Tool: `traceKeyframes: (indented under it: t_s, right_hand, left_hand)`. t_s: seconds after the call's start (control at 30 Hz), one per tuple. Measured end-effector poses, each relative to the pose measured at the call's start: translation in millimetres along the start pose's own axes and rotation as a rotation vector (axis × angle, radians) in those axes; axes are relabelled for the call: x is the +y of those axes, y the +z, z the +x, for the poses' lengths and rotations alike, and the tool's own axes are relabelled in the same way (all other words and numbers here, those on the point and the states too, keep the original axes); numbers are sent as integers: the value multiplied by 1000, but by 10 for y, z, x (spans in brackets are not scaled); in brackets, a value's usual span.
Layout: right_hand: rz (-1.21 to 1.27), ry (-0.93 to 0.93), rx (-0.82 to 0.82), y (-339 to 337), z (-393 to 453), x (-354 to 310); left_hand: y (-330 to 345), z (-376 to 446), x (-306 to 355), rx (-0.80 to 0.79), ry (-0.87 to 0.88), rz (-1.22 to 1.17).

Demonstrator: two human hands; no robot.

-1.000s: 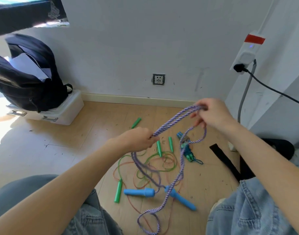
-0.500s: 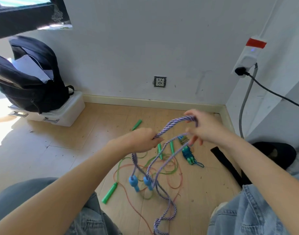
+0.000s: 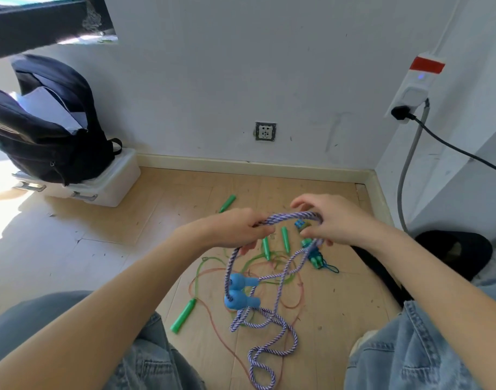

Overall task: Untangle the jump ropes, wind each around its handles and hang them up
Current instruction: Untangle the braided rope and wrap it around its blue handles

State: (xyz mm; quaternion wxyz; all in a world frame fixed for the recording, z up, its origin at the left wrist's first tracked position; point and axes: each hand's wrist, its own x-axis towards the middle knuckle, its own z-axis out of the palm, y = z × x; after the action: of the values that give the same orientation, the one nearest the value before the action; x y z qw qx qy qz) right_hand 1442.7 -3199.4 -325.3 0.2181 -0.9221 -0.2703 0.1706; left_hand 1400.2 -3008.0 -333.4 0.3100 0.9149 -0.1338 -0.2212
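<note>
1. Left hand (image 3: 235,230) closed round the purple rope (image 3: 290,216), gripping a bundle of strands at the near end of the arch.
2. Right hand (image 3: 332,220) pinching the same rope at the far end of the arch, fingers curled over the strands, probably to keep the loops gathered while slack is sorted.
3. Between the hands: rope raised as a short arch, clear of the floor, likely so its strands fall apart from the other ropes.
4. Below the left hand: two blue handles (image 3: 241,291) dangling together on the hanging strands, ends pointing right.
5. Below both hands, nearer the knees: remaining purple rope piled in loose coils on the floor (image 3: 100,249), not yet wound.
6. Under and beyond the hands: green handles (image 3: 185,315) scattered, with thin green and orange cords tangled beneath; a small blue-green bundle (image 3: 314,253) just under the right hand.
7. Far left of the hands: backpack (image 3: 47,130) resting on a white box (image 3: 111,190). No hanging place visible.
</note>
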Motion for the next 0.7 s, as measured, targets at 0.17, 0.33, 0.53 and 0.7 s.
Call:
traceKeyframes:
  t_s: [0.17,0.33,0.53,0.7]
  right_hand:
    - [332,-93,41,14,19,-137]
    - [440,125,472,-224,57,99]
    - [76,-62,-92,29,-23,-75]
    - [169,-56,42,89,62,-128]
  left_hand:
    - [-29,3,51,38,57,-190]
    - [14,-6,-77,-30,-33,-77]
    - [25,25,13,109,25,57]
    - [2,11,52,104,50,-2]
